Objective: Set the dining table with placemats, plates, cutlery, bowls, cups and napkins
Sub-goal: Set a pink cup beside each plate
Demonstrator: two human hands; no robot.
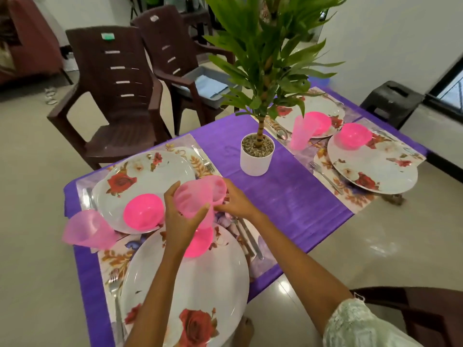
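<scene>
head view: left hand (181, 216) curls round a pink cup (198, 200) tilted sideways, mouth toward the plant (263, 58), above the near plate (185, 284); right hand (236, 202) pinches beneath it, fingertips hidden.

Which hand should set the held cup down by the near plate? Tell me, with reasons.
Left, probably. The left hand already wraps the pink cup, just above the near plate; the right hand only touches its far side with its fingertips.
</scene>
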